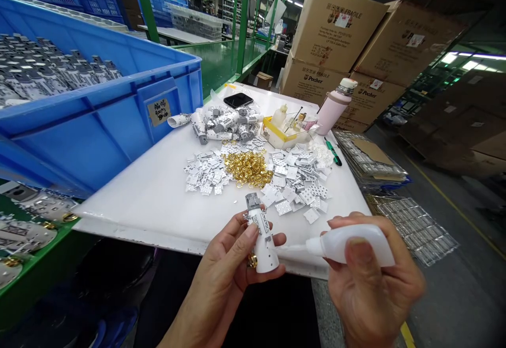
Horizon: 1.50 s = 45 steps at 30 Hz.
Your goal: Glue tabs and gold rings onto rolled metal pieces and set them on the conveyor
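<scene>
My left hand (231,263) is closed around a small white tube-shaped part (263,237) with silver patterned patches and a gold ring at its lower side. My right hand (371,279) grips a white squeeze bottle (351,245), whose thin nozzle points left at the lower part of the tube. Both hands hover over the near edge of a white board (158,200). On the board lie a heap of gold rings (248,167), piles of small silver square pieces (296,182) and several finished white tubes (221,124).
A big blue crate (98,121) filled with silver-patterned parts stands at the left. A yellow-rimmed tray (284,134), a pink flask (334,106), a black phone (237,99) and a green pen (332,151) sit at the back. Clear blister trays (411,226) and cardboard boxes (340,37) are at the right.
</scene>
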Each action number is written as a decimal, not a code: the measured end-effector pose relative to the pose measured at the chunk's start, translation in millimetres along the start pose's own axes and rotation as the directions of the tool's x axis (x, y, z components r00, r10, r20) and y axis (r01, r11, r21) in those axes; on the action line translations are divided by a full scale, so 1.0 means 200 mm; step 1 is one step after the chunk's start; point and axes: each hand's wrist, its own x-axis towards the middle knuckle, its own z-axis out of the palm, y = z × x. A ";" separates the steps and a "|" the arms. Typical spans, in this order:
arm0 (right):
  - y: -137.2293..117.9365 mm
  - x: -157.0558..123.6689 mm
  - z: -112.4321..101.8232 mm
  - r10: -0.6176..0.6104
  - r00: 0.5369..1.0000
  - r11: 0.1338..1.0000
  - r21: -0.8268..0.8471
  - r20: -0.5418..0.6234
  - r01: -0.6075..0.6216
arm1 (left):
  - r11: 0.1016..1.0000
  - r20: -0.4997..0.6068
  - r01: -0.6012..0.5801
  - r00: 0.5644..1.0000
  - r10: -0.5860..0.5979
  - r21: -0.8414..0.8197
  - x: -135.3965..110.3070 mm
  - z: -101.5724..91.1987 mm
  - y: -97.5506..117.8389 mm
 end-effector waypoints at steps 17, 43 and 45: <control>-0.03 0.01 0.00 0.016 0.998 0.998 0.059 -0.065 -0.012 | 1.000 0.008 -0.003 1.000 0.003 -0.001 0.00 0.01 0.00; -0.01 -0.02 -0.05 0.051 0.998 0.991 0.124 -0.033 -0.047 | 0.998 -0.038 0.059 0.998 -0.060 -0.011 0.00 0.05 0.04; -0.01 -0.01 -0.05 0.044 0.999 0.991 0.128 -0.027 -0.040 | 0.998 -0.039 0.062 0.997 -0.062 -0.013 0.00 0.05 0.04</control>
